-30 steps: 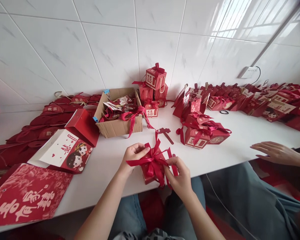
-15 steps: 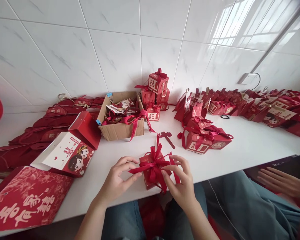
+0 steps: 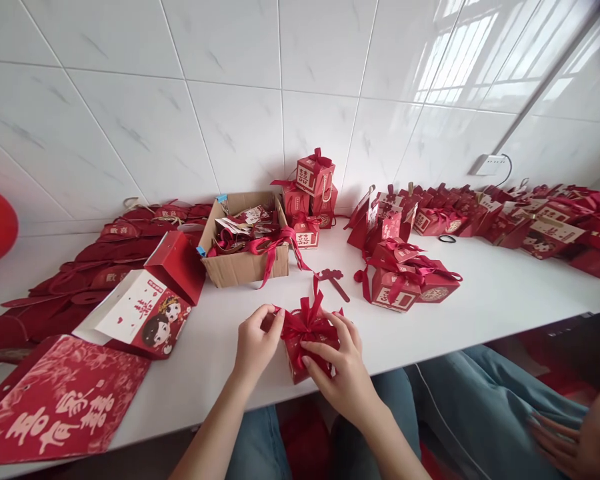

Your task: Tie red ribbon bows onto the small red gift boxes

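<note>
A small red gift box (image 3: 296, 363) stands near the table's front edge, with a red ribbon bow (image 3: 307, 322) on top. My left hand (image 3: 260, 337) is at the box's left side, closed, with the end of a bow loop pinched between thumb and fingers. Over the right side and front of the box lies my right hand (image 3: 337, 357). Its thumb and index finger are on the ribbon at the front, while the other fingers curl over the bow's right side. Part of the box is hidden under this hand. Just behind lies a dark red flower-topped strip (image 3: 335, 283).
A cardboard box (image 3: 245, 268) holds cards and ribbon. Behind it, tied boxes (image 3: 316, 175) are stacked by the wall. Flat red packages (image 3: 95, 257) and printed cartons (image 3: 165, 320) lie left. More tied boxes (image 3: 397, 287) stand right. Another person's hand (image 3: 557, 437) shows lower right.
My left hand has moved up and closed on the ribbon loop. My right hand has shifted forward and inward over the bow. The other person's hand has moved down.
</note>
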A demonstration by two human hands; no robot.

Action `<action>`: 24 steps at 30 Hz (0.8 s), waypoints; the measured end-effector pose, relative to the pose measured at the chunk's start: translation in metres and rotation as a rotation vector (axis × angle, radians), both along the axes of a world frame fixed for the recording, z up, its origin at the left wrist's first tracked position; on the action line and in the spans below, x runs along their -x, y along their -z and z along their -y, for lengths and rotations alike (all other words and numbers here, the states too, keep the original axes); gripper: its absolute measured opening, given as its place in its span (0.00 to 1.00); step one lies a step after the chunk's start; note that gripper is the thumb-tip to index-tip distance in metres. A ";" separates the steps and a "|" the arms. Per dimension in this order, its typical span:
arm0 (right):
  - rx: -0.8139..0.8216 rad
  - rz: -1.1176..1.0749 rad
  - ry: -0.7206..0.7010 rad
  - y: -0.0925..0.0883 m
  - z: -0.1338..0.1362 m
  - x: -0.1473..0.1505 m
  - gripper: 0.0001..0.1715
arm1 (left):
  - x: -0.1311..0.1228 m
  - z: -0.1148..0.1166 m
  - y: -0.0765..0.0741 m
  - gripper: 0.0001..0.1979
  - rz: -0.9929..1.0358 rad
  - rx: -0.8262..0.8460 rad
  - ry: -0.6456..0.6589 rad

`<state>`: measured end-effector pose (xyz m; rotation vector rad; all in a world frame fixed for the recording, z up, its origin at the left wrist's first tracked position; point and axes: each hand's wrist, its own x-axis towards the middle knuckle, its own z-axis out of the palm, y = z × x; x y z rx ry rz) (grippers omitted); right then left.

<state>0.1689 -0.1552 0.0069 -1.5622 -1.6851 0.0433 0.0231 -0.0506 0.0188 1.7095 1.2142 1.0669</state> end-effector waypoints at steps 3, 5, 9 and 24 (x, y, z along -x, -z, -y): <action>-0.001 0.000 -0.006 0.003 0.001 0.001 0.15 | 0.004 -0.005 0.008 0.13 0.092 0.144 0.023; -0.011 -0.005 -0.012 0.004 0.001 0.002 0.14 | 0.006 -0.006 0.010 0.13 0.150 0.215 0.038; -0.084 -0.110 -0.019 0.001 0.001 0.001 0.12 | 0.011 -0.006 0.005 0.13 0.186 0.218 0.015; -0.107 -0.443 0.184 -0.003 0.000 -0.033 0.08 | 0.035 0.015 -0.017 0.08 -0.089 -0.053 0.259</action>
